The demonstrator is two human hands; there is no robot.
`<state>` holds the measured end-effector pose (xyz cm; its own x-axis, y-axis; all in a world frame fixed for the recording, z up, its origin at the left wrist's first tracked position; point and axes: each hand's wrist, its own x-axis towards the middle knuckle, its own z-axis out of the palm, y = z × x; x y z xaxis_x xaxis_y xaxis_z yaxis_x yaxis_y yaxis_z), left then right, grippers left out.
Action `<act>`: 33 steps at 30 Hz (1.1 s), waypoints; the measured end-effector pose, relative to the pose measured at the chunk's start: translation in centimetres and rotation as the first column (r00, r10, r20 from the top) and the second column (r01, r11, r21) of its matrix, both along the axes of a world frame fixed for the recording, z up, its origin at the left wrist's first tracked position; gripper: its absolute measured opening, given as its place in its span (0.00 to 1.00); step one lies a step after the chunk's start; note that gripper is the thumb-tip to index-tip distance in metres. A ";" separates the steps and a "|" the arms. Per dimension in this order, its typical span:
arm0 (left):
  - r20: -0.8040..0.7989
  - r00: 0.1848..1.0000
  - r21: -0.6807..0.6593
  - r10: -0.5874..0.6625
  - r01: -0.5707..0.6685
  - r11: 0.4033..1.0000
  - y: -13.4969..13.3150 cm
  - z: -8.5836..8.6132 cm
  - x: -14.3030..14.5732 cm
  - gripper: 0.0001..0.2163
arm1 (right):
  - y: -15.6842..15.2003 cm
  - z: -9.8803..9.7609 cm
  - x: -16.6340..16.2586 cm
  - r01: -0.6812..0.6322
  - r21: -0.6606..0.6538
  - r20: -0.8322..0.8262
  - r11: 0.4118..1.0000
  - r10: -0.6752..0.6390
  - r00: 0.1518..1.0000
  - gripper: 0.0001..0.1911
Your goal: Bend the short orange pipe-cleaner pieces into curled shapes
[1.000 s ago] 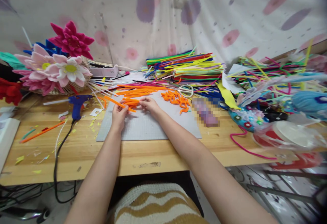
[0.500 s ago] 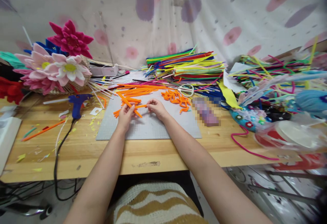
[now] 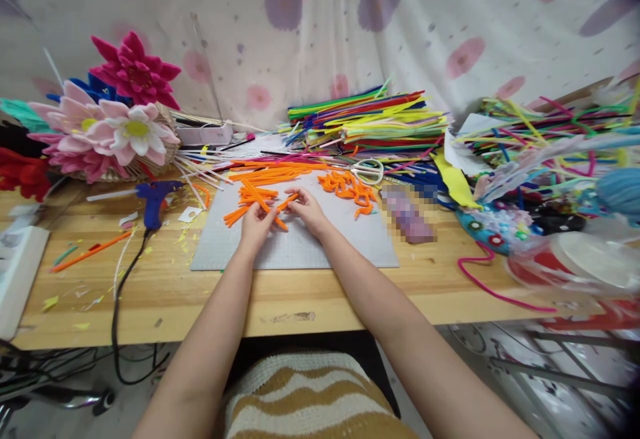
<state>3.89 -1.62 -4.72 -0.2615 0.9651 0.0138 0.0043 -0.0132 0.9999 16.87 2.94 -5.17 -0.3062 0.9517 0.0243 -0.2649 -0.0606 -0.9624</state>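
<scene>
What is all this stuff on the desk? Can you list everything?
wooden table: one, light brown, spans view
cutting mat: one, grey, table centre
orange pipe-cleaner pieces: many, orange, mat's far half
pipe-cleaner stack: one, mixed colours, behind mat
scissors: one, white handles, mat's far edge
glue gun: one, blue, left of mat
fabric flowers: several, pink and magenta, far left
pink pipe cleaner: one, pink, right of mat
left hand: one, pinching orange pieces over mat
right hand: one, pinching an orange piece beside it
</scene>
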 end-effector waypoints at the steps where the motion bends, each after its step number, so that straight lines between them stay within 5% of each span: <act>1: 0.007 1.000 0.008 0.021 -0.021 1.000 0.0 0.0 -0.1 0.13 | 0.0 0.0 0.0 0.020 0.015 0.011 1.000 -0.020 1.000 0.16; 10: 0.104 0.988 0.113 0.113 -0.124 0.986 0.7 -0.1 -0.2 0.14 | 0.2 0.2 0.3 0.094 0.141 0.143 0.986 -0.114 0.983 0.16; 21: -0.002 1.000 0.124 -0.020 0.020 0.992 1.3 1.3 0.6 0.16 | 0.1 0.3 0.7 0.052 0.212 0.087 0.976 -0.072 0.994 0.13; 28: -0.043 0.999 0.117 -0.010 0.015 0.993 2.1 0.9 0.8 0.16 | 0.2 -0.2 1.0 -0.071 0.251 0.213 0.965 0.017 0.977 0.14; 33: -0.106 0.991 0.094 -0.085 0.095 0.991 2.4 0.6 0.6 0.14 | 0.2 -0.2 0.8 0.003 0.237 0.137 0.971 -0.036 0.990 0.21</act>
